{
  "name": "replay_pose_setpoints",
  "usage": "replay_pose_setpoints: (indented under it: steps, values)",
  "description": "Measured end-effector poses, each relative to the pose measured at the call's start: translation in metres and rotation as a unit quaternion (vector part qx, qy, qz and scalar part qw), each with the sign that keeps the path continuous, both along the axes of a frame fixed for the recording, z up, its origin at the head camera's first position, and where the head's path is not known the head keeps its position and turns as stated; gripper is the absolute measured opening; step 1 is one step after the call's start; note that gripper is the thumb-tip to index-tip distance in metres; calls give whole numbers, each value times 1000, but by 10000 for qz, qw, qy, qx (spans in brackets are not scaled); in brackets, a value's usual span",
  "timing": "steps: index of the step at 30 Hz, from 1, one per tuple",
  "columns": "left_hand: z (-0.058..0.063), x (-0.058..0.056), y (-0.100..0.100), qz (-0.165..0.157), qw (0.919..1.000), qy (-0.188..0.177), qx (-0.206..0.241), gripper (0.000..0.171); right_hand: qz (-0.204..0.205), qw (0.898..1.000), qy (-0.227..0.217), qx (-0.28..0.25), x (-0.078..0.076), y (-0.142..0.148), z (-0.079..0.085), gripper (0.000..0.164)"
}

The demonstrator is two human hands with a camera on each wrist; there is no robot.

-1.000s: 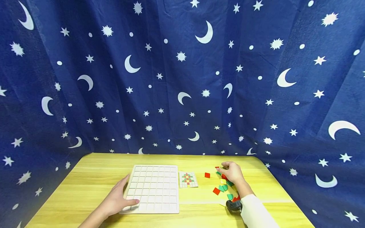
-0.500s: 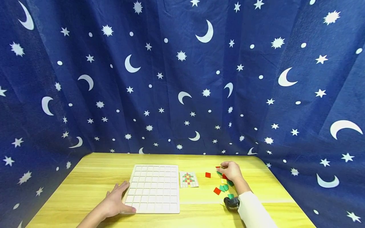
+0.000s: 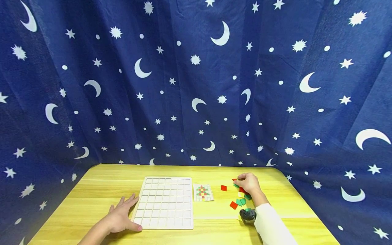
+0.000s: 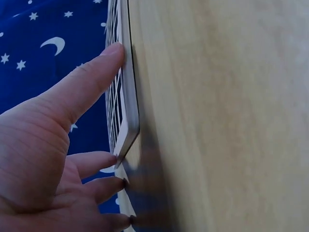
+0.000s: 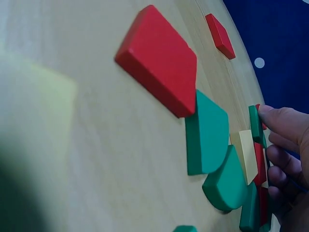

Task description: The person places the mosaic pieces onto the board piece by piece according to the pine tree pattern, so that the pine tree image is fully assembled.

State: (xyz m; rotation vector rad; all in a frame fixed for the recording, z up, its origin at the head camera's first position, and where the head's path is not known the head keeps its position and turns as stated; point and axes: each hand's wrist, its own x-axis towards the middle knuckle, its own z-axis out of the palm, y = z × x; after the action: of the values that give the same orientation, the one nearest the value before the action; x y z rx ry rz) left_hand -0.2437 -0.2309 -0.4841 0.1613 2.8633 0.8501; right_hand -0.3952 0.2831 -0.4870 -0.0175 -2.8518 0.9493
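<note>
A white gridded board [image 3: 165,204] lies on the left half of the table. At its near left corner is my left hand [image 3: 120,216], fingers spread along the left side and thumb [image 4: 99,65] against the edge. On the right, my right hand [image 3: 250,185] reaches over a loose pile of small red, green and yellow tiles. In the right wrist view its thumb [image 5: 285,121] touches the end of a green tile [image 5: 255,124], the other fingers bent beside red tiles. I cannot tell whether that tile is pinched. A yellow tile [image 5: 245,157] lies next to it.
A pattern card [image 3: 203,193] with a red and green tree design lies right of the board. Two red tiles, one farther back [image 3: 224,188] and a nearer one [image 3: 233,205], sit apart from the pile. A starry blue curtain [image 3: 196,85] hangs behind the wooden table [image 3: 214,231].
My left thumb has slid left off the board's face to its near corner, and the left fingers have spread. The right hand stays over the pile, its wrist shifting slightly left.
</note>
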Motion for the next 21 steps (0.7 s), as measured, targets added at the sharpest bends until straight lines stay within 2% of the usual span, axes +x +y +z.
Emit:
replay_pose_setpoints:
  steps: [5,7,11,18,21]
  values:
    - [-12,-6,-9,91,9999,-60,10,117,-87,10000,-43,-15,-2,-1,0,34]
    - [-12,-6,-10,108,9999,-67,-85,116,-126,9999,29,35,-4,-2,-2,33]
    - [-5,-5,-8,86,9995,-136,-276,113,-169,9997,150,127,-6,-4,-3,31]
    - [-8,-5,-9,177,9992,-280,-231,116,-203,9997,92,51,-4,-5,-1,27]
    - [-11,-5,-9,60,9997,-103,-217,113,-166,9998,62,32,-4,-4,-1,26]
